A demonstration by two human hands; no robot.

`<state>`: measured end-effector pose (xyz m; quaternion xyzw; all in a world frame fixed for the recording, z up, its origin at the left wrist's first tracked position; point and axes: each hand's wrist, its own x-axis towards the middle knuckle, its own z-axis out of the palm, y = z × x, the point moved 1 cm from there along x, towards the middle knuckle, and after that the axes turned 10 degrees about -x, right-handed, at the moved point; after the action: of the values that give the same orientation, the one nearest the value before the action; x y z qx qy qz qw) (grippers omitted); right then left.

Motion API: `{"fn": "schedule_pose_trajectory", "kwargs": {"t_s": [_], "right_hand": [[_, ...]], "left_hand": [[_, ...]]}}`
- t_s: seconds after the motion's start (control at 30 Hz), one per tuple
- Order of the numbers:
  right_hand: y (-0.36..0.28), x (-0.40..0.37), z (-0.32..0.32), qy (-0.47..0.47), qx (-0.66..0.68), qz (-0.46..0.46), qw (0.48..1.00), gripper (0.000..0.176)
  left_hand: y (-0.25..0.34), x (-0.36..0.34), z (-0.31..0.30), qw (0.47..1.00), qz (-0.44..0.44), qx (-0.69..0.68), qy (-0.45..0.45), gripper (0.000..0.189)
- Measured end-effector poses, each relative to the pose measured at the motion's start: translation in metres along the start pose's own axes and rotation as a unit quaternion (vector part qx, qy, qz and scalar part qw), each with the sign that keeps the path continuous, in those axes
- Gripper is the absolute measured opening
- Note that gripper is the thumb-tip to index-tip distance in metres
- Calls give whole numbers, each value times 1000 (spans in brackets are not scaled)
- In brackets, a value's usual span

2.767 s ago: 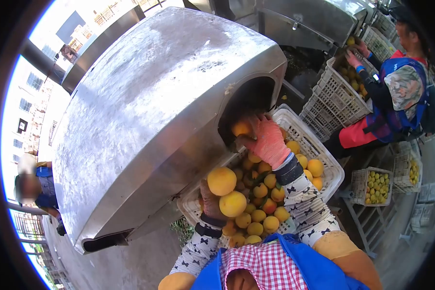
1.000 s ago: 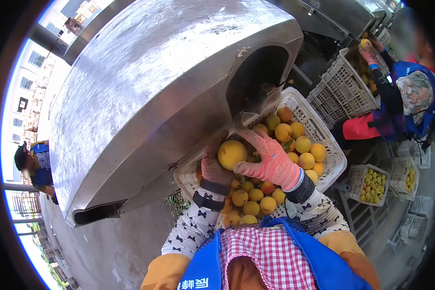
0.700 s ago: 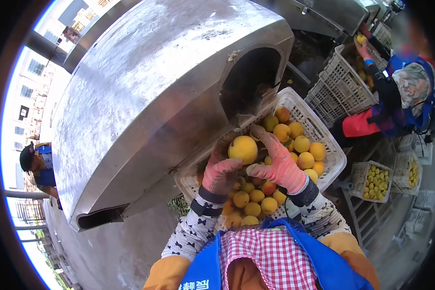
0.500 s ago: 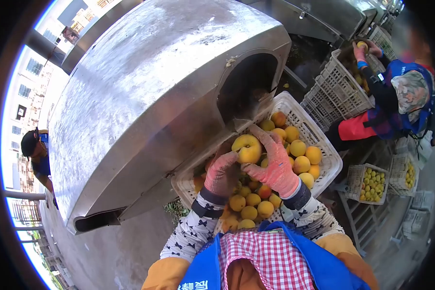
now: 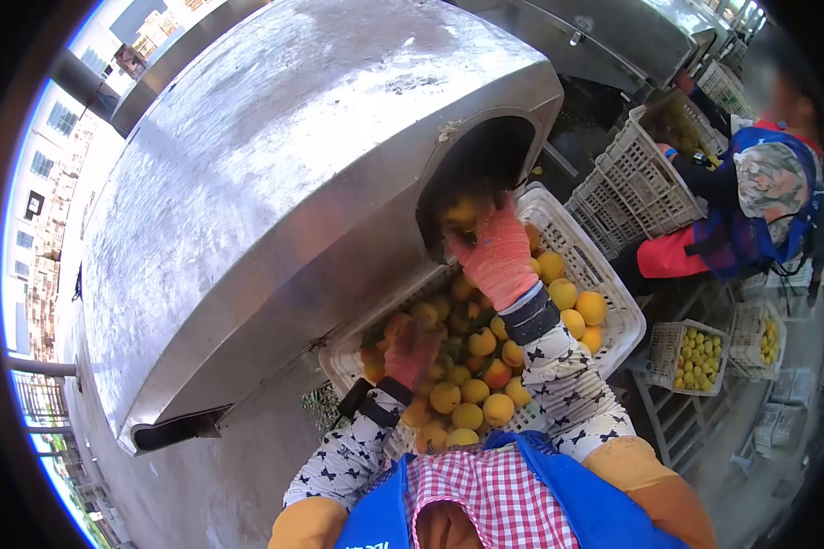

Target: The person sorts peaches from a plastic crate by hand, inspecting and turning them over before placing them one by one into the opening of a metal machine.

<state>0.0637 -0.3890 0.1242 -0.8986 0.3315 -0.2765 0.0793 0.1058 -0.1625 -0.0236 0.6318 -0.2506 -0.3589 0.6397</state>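
**Figure.** The peach (image 5: 459,214) was at the mouth of the dark opening (image 5: 490,156) in the steel machine (image 5: 275,183). The gloved right hand (image 5: 496,258) was closed round it from below, arm stretched forward. Half a second earlier both hands had held this peach together over the crate (image 5: 558,212). By this moment the two-handed grip had ended and the fruit had been lifted clear of the pile (image 5: 471,416). The left hand (image 5: 410,353) had dropped onto the pile at the crate's near-left end, fingers curled down among the fruit; whether it gripped one could not be told. The crate sat directly under the opening, touching the machine. To the right, well apart, a co-worker (image 5: 762,197) bent over another crate (image 5: 636,178).
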Motion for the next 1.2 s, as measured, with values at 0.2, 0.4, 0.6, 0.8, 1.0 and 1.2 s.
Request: {"fn": "schedule_pose_trajectory", "kwargs": {"t_s": [0.2,0.4,0.6,0.8,1.0,1.2], "right_hand": [[6,34,1,-33,142,-16,989,47],[92,-34,-8,-7,296,140,945,32],[75,-91,112,-322,-179,31,929,56],[67,-74,85,-359,-86,35,929,65],[63,-92,-24,-311,590,200,718,79],[49,-79,-68,-247,621,181,722,89]], "left_hand": [[25,-9,10,814,47,570,-99,70],[29,17,-8,631,104,718,-275,79],[27,35,5,545,55,748,-374,82],[33,28,1,523,-16,737,-428,91],[62,45,1,700,-80,593,-389,74],[110,12,42,896,-137,-386,-171,72]]}}
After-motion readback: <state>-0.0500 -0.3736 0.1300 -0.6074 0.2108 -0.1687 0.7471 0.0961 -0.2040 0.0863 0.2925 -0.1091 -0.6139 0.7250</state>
